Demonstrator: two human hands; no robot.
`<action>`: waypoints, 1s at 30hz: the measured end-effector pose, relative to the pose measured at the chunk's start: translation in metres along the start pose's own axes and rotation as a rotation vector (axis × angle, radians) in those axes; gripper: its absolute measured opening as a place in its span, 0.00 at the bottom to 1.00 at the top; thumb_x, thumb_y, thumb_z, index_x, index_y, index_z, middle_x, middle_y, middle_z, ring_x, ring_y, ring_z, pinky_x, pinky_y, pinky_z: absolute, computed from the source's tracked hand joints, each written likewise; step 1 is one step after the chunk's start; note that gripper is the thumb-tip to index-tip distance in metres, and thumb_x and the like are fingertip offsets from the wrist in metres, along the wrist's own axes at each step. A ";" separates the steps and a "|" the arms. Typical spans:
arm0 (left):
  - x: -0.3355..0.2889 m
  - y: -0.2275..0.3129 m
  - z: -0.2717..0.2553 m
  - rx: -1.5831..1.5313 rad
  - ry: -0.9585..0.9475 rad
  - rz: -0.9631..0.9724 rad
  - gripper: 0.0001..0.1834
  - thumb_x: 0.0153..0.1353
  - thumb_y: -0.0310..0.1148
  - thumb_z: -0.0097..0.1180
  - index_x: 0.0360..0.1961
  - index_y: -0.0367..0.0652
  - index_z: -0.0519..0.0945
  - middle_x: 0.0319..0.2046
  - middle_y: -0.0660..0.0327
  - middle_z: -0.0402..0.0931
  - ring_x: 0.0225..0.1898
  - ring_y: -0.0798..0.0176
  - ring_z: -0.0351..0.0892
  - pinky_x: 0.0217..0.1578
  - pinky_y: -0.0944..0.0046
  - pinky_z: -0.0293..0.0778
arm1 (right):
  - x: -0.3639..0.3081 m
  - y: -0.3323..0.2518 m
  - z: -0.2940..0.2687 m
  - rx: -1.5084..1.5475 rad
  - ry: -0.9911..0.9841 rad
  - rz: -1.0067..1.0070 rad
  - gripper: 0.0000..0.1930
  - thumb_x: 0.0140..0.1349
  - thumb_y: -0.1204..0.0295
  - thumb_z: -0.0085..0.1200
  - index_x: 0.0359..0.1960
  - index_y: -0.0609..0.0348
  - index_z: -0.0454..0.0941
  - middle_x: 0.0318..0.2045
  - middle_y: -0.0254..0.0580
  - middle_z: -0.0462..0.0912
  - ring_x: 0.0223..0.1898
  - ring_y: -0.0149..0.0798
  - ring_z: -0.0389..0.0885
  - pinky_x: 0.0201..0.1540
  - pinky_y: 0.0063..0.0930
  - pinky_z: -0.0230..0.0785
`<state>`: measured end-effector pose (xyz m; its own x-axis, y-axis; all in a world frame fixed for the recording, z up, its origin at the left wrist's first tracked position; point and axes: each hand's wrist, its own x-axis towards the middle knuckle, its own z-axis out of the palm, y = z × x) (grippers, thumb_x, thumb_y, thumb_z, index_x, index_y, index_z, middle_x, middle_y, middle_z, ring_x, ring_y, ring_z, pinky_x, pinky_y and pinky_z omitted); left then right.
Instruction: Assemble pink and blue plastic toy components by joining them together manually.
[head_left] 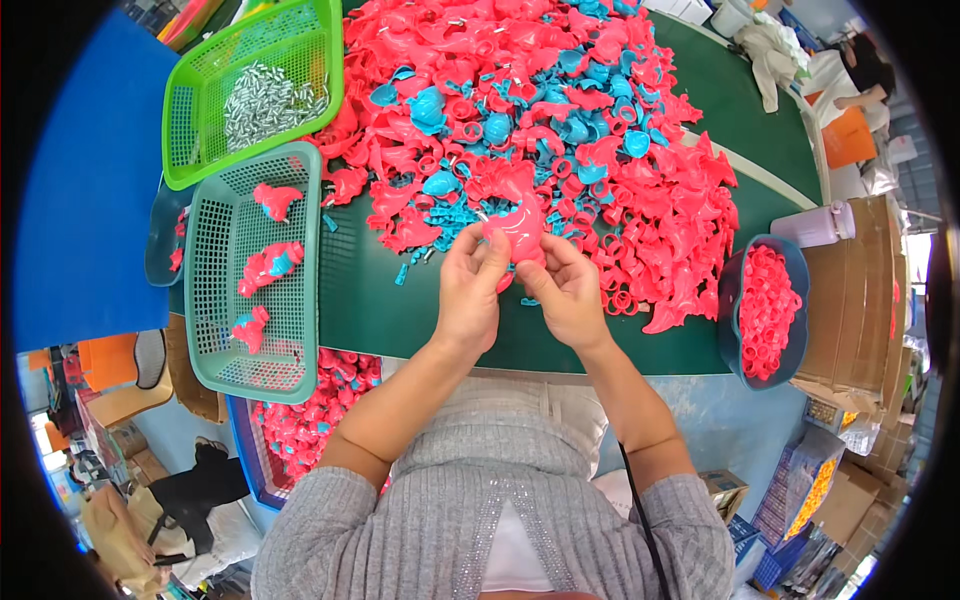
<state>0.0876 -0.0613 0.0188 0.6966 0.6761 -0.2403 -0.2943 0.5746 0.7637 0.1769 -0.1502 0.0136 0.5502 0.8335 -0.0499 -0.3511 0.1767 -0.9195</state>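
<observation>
Both my hands grip one glossy pink plastic toy part (522,222), held up over the front of the green table. My left hand (470,283) pinches its left side, thumb on top, near a small silvery piece. My right hand (570,290) closes on its lower right edge. Just beyond lies a big heap of pink plastic parts (420,40), mixed with blue shell-like pieces (427,110) and small pink rings. To the left, a grey-green basket (312,250) carries several pink-and-blue assembled pieces (270,268).
At the back left stands a bright green basket (172,130) with small silvery metal cylinders (265,105). A dark blue tub (732,330) of pink rings sits at the right table edge, beside a cardboard box (850,300). Below the left edge is a bin of pink pieces (320,415).
</observation>
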 end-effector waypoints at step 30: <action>0.053 0.005 0.019 1.049 -0.015 0.512 0.35 0.45 0.30 0.68 0.53 0.34 0.64 0.38 0.46 0.78 0.38 0.45 0.82 0.33 0.55 0.78 | 0.058 -0.021 -0.027 -0.572 -0.024 -0.534 0.24 0.54 0.75 0.61 0.53 0.66 0.72 0.45 0.44 0.77 0.46 0.35 0.76 0.47 0.26 0.68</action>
<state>0.1349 -0.0314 0.0214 0.6633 0.7086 0.2408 0.1373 -0.4315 0.8916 0.2365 -0.1192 0.0193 0.5155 0.7240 0.4583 0.4055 0.2651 -0.8748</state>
